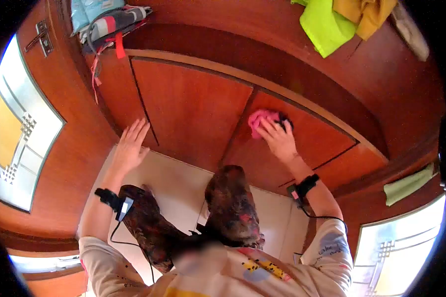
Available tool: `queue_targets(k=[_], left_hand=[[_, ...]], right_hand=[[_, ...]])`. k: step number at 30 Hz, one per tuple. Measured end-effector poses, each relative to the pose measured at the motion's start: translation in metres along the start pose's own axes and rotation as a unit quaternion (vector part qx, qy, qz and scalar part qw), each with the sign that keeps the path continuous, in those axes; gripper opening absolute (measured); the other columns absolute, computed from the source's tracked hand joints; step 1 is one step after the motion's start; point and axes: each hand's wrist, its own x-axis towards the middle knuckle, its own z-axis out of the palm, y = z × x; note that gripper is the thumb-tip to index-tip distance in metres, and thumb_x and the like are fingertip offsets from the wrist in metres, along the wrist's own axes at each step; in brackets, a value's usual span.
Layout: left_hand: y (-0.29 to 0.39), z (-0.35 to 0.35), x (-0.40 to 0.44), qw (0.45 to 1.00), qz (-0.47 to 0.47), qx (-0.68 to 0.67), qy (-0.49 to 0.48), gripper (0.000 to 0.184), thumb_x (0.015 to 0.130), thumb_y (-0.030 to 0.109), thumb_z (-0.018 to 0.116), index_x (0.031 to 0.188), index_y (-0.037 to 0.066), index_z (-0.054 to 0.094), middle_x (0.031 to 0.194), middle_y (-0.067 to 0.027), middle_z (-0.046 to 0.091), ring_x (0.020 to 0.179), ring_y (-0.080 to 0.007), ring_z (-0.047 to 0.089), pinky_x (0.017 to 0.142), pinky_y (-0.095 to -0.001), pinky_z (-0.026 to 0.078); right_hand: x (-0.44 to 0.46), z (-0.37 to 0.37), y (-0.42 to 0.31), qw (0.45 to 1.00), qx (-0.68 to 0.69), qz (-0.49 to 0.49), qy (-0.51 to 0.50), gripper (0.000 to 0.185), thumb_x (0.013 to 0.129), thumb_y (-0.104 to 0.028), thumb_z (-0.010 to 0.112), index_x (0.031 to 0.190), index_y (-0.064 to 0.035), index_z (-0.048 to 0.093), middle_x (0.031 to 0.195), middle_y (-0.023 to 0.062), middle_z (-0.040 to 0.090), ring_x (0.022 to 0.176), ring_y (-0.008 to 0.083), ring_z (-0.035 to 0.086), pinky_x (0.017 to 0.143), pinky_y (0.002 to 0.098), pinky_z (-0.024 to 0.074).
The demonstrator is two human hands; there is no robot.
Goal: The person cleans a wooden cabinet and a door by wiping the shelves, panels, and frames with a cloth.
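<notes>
Under my right hand (278, 138) is a crumpled pink cloth (256, 120) with a dark part at its right side. The fingers press it against the right-hand brown cabinet door (302, 123). My left hand (131, 144) is held out flat with its fingers stretched, near the lower left of the other cabinet door (188, 99). Nothing is in it, and I cannot tell whether it touches the wood.
A shelf ledge (243, 74) runs above the doors. Folded fabric and a pale blue packet (94, 12) sit at upper left; a lime-green cloth (324, 27) hangs at upper right. Glass-panelled doors stand on both sides. A light green cloth (409, 185) hangs at right.
</notes>
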Motion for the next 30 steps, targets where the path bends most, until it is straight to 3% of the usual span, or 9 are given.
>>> queue_targets(k=[3,4,6,9,13,17,22,26,30], left_hand=[[-0.023,0.028,-0.044,0.996,-0.039,0.001,-0.08,0.069,0.08,0.022,0.064,0.139,0.009,0.031,0.138,-0.0149,0.04,0.129,-0.0299,0.036,0.107,-0.0437,0.028],[-0.029,0.035,-0.056,0.996,-0.045,0.001,-0.077,0.069,0.08,0.022,0.064,0.139,0.009,0.031,0.138,-0.0149,0.04,0.129,-0.0299,0.036,0.107,-0.0437,0.028],[-0.037,0.049,-0.08,0.963,-0.127,-0.1,-0.215,0.065,0.082,0.034,0.06,0.136,0.007,0.036,0.127,-0.0186,0.051,0.117,-0.0344,0.048,0.101,-0.0423,0.036],[-0.037,0.066,-0.112,0.952,-0.156,-0.132,-0.226,0.064,0.082,0.042,0.057,0.132,0.006,0.043,0.114,-0.0206,0.059,0.104,-0.037,0.056,0.091,-0.0419,0.043],[-0.037,0.056,-0.128,0.955,-0.211,-0.153,-0.141,0.049,0.082,0.038,0.057,0.122,0.009,0.052,0.1,-0.0198,0.063,0.095,-0.0357,0.059,0.08,-0.0433,0.048],[-0.033,0.041,-0.134,0.951,-0.232,-0.143,-0.149,0.042,0.084,0.035,0.055,0.118,0.01,0.055,0.1,-0.0181,0.063,0.094,-0.0346,0.059,0.079,-0.0427,0.048],[-0.041,0.058,-0.145,0.965,-0.212,-0.151,-0.042,0.036,0.085,0.03,0.055,0.115,0.01,0.055,0.101,-0.0152,0.064,0.091,-0.0336,0.06,0.078,-0.0422,0.049],[-0.039,0.053,-0.144,0.957,-0.227,-0.161,-0.084,0.036,0.085,0.029,0.054,0.115,0.01,0.055,0.105,-0.0142,0.062,0.093,-0.0326,0.06,0.079,-0.0422,0.049],[-0.035,0.043,-0.142,0.956,-0.23,-0.168,-0.072,0.036,0.085,0.029,0.054,0.115,0.01,0.056,0.104,-0.0147,0.063,0.093,-0.0333,0.06,0.078,-0.043,0.049]], right_hand=[[0.057,-0.022,-0.004,0.993,0.01,-0.006,0.115,0.063,0.073,-0.004,0.057,0.133,-0.0204,0.044,0.142,0.0004,0.035,0.127,0.0174,0.037,0.105,0.044,0.0251],[0.076,-0.027,-0.008,0.994,0.014,-0.029,0.107,0.061,0.074,-0.005,0.057,0.133,-0.018,0.044,0.142,0.0019,0.036,0.127,0.0187,0.036,0.106,0.0439,0.0248],[0.117,-0.037,-0.02,0.993,-0.004,-0.062,0.103,0.06,0.074,-0.007,0.059,0.131,-0.0176,0.045,0.141,0.0024,0.036,0.128,0.0192,0.035,0.105,0.045,0.0247],[0.169,-0.041,-0.051,0.989,-0.006,-0.11,0.103,0.061,0.073,-0.011,0.061,0.132,-0.0142,0.045,0.141,0.0036,0.037,0.13,0.02,0.033,0.107,0.0444,0.022],[0.227,-0.035,-0.086,0.985,-0.015,-0.151,0.082,0.056,0.079,-0.012,0.053,0.134,-0.012,0.042,0.143,0.005,0.034,0.132,0.0197,0.028,0.111,0.0429,0.0153],[0.281,-0.018,-0.119,0.977,-0.047,-0.186,0.096,0.052,0.082,-0.016,0.05,0.133,-0.0114,0.043,0.143,0.0054,0.034,0.133,0.0204,0.027,0.112,0.0436,0.0133],[0.354,0.0,-0.158,0.966,-0.006,-0.204,0.158,0.054,0.077,-0.015,0.055,0.13,-0.0095,0.046,0.141,0.0074,0.037,0.133,0.0211,0.027,0.112,0.0441,0.0134],[0.369,0.003,-0.174,0.973,-0.015,-0.18,0.142,0.05,0.083,-0.014,0.046,0.132,-0.011,0.045,0.144,0.005,0.034,0.133,0.0196,0.026,0.113,0.0436,0.0097],[0.338,-0.003,-0.152,0.98,-0.003,-0.164,0.111,0.056,0.08,-0.008,0.049,0.135,-0.0128,0.041,0.145,0.0038,0.031,0.133,0.0183,0.027,0.113,0.0433,0.0094]])
